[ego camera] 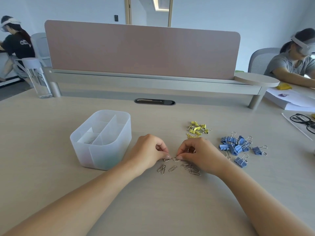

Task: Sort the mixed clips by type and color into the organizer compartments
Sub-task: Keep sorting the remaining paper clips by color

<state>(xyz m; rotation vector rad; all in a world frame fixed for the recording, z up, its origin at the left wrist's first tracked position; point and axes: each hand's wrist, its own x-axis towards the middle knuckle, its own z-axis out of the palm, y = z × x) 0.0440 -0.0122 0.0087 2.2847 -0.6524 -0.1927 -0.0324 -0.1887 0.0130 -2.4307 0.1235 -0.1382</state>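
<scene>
Both the left hand (150, 150) and right hand (196, 152) pinch small silver wire paper clips (173, 159) on the pale wooden table (51, 167). The translucent white plastic organizer (102, 150) stands just left of them.

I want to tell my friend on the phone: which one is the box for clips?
On the pale wooden table, look left of the left hand. The frosted white plastic organizer box stands there, low and round-cornered. Unlike the tall clear bottle behind, dividers split it into compartments.

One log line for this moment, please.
left hand: pinches silver paper clips; right hand: pinches same clips; blue binder clips: on table; yellow binder clips: on table; organizer: beside left hand
</scene>
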